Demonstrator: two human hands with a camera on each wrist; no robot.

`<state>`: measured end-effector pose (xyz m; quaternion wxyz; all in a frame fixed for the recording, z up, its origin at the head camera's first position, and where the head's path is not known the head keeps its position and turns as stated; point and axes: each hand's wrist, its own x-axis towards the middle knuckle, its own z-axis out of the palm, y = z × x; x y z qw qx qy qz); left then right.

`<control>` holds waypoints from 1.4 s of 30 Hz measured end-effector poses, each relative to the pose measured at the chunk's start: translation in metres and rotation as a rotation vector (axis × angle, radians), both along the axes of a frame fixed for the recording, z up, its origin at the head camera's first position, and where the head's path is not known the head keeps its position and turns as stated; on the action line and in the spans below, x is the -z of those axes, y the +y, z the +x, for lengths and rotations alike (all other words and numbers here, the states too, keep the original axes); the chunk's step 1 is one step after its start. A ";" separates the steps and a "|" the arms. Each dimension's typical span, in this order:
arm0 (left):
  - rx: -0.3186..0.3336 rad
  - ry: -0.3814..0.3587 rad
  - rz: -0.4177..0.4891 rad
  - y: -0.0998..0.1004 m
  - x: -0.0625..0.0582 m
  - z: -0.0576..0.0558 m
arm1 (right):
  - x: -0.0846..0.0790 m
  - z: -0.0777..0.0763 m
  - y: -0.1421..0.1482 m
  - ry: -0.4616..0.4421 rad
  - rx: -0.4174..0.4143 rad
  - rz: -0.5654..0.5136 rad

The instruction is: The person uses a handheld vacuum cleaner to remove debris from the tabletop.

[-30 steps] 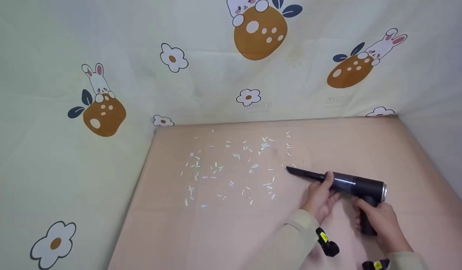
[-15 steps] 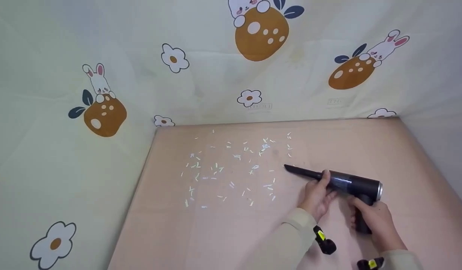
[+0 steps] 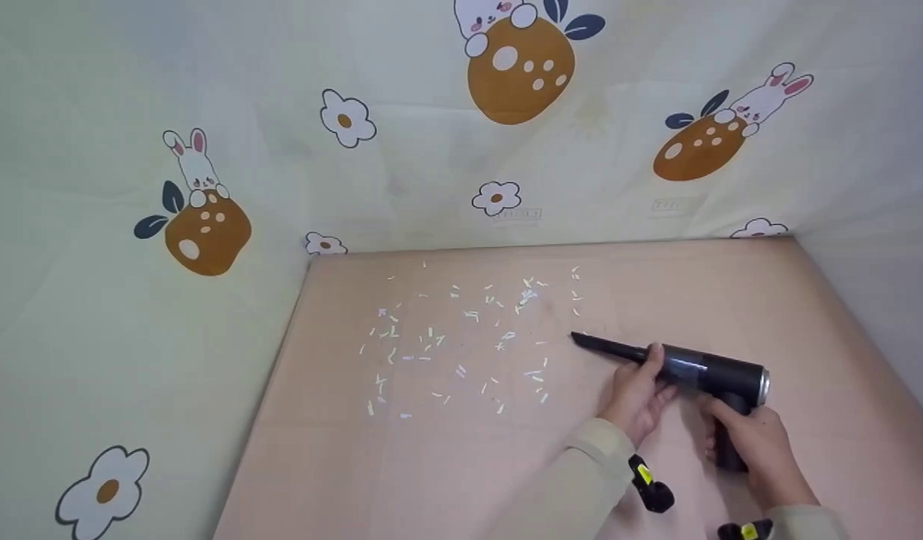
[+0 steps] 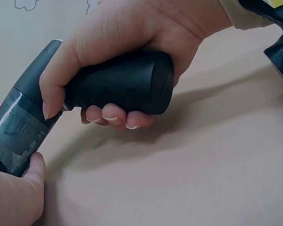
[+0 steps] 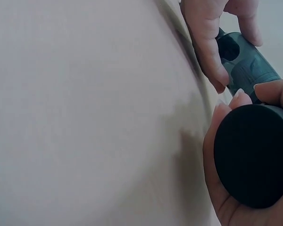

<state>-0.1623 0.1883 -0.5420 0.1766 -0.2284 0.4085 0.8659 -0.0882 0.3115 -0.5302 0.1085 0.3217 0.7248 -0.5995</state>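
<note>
A black handheld vacuum with a long narrow nozzle is held in both hands, right of the middle in the head view. My right hand grips its handle, fingers wrapped round it. Farther forward, my left hand holds the body near the nozzle's base, thumb on top and fingers underneath. The see-through dust cup shows between the left thumb and fingers in the right wrist view. The nozzle tip points left, close over the surface, beside many thin pale paper scraps.
The scraps lie spread over the left and middle of the pinkish-beige tabletop. Pale cloth walls printed with rabbits and flowers enclose it at the back and both sides. Black wrist cameras sit at both sleeves.
The vacuum shifted slightly left, then back right, both hands keeping their hold. A small scrap seen at the nozzle tip earlier no longer shows there.
</note>
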 end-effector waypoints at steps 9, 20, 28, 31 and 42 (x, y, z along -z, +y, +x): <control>0.028 -0.001 0.009 0.010 0.000 0.006 | -0.003 0.008 0.009 -0.006 0.023 0.010; 0.052 0.015 -0.002 0.017 0.002 0.006 | 0.000 0.012 0.013 -0.004 0.063 -0.001; 0.067 0.025 -0.026 0.013 0.003 0.000 | 0.003 0.006 0.007 0.005 0.087 -0.016; 0.066 0.035 -0.025 0.010 0.005 -0.004 | 0.004 0.003 0.004 0.016 0.094 -0.034; 0.058 0.060 -0.032 0.005 0.009 -0.014 | 0.006 -0.004 -0.011 0.053 0.135 -0.050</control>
